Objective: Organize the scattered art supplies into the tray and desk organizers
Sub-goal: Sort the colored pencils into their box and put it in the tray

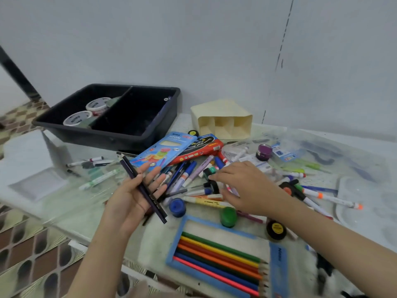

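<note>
Dark pencils [143, 190] in left hand [130, 200]

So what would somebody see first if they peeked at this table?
Probably the big jumble of markers and pens in the middle of the table, with the right hand reaching into it. Next, the left hand just beside it holding dark pencils, and the open box of coloured pencils at the front edge.
</note>
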{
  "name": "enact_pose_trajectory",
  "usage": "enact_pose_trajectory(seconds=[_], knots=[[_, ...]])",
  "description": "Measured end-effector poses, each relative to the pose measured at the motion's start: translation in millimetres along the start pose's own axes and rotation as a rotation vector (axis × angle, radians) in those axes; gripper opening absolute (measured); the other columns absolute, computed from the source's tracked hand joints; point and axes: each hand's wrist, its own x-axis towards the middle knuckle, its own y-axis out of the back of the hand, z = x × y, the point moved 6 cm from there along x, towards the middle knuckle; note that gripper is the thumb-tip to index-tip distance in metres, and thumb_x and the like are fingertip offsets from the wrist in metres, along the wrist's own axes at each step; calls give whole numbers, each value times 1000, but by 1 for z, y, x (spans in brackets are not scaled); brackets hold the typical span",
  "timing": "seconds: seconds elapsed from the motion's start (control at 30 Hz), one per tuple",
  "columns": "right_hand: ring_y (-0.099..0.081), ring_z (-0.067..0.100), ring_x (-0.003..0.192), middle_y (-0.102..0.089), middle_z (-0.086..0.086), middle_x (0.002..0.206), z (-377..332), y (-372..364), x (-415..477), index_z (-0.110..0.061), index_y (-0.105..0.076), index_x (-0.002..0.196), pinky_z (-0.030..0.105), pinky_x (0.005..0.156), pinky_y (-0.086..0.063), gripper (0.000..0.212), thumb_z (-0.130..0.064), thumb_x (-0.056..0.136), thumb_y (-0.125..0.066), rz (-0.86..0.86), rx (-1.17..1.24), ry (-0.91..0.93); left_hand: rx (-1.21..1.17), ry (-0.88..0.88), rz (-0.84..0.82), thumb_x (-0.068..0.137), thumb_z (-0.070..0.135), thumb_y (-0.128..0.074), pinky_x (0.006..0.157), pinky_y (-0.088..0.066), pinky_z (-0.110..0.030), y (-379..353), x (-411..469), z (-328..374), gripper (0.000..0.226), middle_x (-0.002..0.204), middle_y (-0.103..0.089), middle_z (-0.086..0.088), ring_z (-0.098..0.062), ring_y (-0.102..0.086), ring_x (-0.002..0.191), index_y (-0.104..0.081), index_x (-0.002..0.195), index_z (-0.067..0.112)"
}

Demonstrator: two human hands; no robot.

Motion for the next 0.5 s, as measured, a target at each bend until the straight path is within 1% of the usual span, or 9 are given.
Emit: enact_pose_trajectory(seconds=[0.07, 0.1, 0.17, 0.23, 0.27, 0.3, 0.37, 0.43, 0.5], knots=[[-53, 14, 111, -63, -7, 116, -12, -10, 12, -25, -59, 123, 35, 92, -32, 36, -30, 89, -47, -63, -35, 44, 4, -10, 1, 99, 10, -32, 64, -59, -35, 7, 2, 11, 30, 98, -73, -9, -24, -71, 88, -60, 110, 12], [-54, 14, 108, -65, -6, 110, -15, -14, 18, -26, -60, 119, 35, 95, -29, 34, -34, 90, -43, -86, -94, 41, 4, -14, 0, 99, 10, -32, 64, -59, -35, 11, 4, 17, 30, 98, -73, -9, -24, -71, 87, -59, 111, 13], [-59, 16, 92, -67, -4, 91, -18, -17, 27, -23, -63, 102, 35, 96, -27, 31, -37, 92, -38, -83, -207, -8, 0, -21, 4, 99, 10, -31, 64, -59, -34, 19, 7, 29, 30, 96, -73, -8, -23, -72, 85, -59, 111, 13], [-60, 21, 77, -65, 0, 74, -22, -13, 38, -19, -61, 82, 37, 93, -32, 25, -32, 90, -42, -15, -263, -44, 2, -34, 15, 99, 9, -30, 63, -59, -34, 27, 10, 42, 30, 93, -74, -8, -23, -72, 82, -58, 109, 13], [-59, 23, 75, -63, 1, 71, -26, -11, 44, -19, -61, 78, 38, 88, -34, 23, -30, 89, -44, 22, -268, -49, 2, -41, 20, 99, 9, -30, 62, -59, -34, 32, 12, 48, 30, 92, -74, -8, -23, -72, 81, -59, 107, 12], [-58, 23, 78, -63, 1, 74, -30, -11, 50, -19, -62, 81, 37, 84, -34, 22, -31, 89, -46, 26, -256, -55, -2, -46, 24, 99, 8, -30, 62, -59, -34, 36, 13, 53, 30, 92, -74, -9, -23, -72, 81, -59, 106, 12], [-56, 21, 88, -63, -1, 87, -41, -15, 63, -22, -66, 97, 35, 80, -32, 24, -33, 90, -46, 0, -168, -45, -16, -49, 25, 99, 8, -30, 63, -59, -34, 43, 16, 61, 30, 91, -74, -9, -23, -72, 80, -59, 105, 11], [-55, 18, 96, -63, -2, 99, -57, -21, 76, -25, -63, 115, 34, 81, -38, 30, -34, 90, -50, -33, -8, -7, -27, -50, 24, 99, 8, -31, 63, -59, -33, 50, 18, 67, 29, 91, -73, -10, -22, -72, 78, -59, 105, 11], [-53, 16, 105, -61, -3, 114, -77, -31, 85, -27, -54, 129, 34, 85, -41, 39, -35, 91, -53, -74, 90, 72, -14, -49, 25, 99, 8, -32, 62, -59, -32, 57, 20, 73, 29, 91, -73, -9, -21, -72, 78, -59, 106, 10]])
